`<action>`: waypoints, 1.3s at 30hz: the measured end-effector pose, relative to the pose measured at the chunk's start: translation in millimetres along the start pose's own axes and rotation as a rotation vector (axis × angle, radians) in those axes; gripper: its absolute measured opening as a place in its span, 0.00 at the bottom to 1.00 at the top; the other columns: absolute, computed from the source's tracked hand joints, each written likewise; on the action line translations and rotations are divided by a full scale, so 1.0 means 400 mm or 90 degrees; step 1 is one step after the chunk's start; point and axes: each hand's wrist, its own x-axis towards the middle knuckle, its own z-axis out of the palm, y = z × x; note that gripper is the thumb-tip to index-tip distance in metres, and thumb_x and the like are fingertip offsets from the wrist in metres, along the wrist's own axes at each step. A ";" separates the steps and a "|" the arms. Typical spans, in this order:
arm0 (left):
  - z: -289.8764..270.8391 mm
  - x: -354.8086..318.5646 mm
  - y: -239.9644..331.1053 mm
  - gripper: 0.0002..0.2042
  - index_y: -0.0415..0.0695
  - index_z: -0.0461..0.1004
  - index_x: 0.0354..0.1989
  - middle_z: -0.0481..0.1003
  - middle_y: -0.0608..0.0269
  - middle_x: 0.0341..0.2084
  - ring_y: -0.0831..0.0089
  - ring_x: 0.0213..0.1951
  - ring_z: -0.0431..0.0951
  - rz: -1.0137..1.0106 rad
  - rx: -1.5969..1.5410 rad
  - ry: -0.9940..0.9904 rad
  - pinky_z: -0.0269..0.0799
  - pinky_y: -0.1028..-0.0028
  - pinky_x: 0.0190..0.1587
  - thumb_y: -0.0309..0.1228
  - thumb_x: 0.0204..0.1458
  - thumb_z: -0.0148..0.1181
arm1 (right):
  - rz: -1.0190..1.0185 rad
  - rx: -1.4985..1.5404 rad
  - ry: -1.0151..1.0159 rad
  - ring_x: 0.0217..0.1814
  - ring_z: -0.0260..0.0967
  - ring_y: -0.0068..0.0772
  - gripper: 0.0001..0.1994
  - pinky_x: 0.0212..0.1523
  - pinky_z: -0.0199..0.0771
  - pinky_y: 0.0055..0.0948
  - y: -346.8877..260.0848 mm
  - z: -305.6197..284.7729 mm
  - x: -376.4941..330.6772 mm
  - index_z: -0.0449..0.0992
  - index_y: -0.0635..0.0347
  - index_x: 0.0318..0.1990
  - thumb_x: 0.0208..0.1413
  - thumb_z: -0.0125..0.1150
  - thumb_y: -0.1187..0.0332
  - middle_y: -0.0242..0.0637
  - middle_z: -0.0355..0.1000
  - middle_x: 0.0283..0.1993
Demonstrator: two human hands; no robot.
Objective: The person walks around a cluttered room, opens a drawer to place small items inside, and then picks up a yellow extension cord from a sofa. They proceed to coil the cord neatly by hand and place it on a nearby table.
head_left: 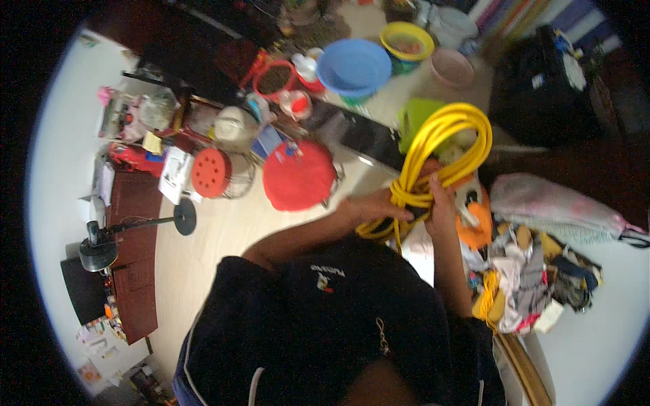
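A thick yellow cable (452, 139) is wound into a coil and held up in front of my chest. My left hand (380, 205) grips the lower part of the coil where the loops bunch together. My right hand (441, 203) closes on the same bunch from the right side, thumb pointing up. A loose yellow end hangs down below my hands. My dark shirt (325, 318) fills the lower middle of the view.
Two red round stools (298, 174) (211, 172) stand on the pale floor. A blue basin (353, 66), a yellow basin (406, 39) and a pink bowl (452, 68) lie further off. A heap of cloth and clutter (535, 271) sits to my right, a desk lamp (101, 247) to my left.
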 end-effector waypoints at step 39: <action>-0.824 -0.361 -0.253 0.13 0.41 0.70 0.37 0.73 0.66 0.25 0.79 0.23 0.71 -0.190 0.047 0.605 0.65 0.81 0.23 0.36 0.46 0.55 | -0.235 -0.091 0.460 0.31 0.61 0.30 0.14 0.38 0.66 0.32 -0.093 -0.049 0.048 0.61 0.57 0.26 0.59 0.44 0.58 0.32 0.60 0.24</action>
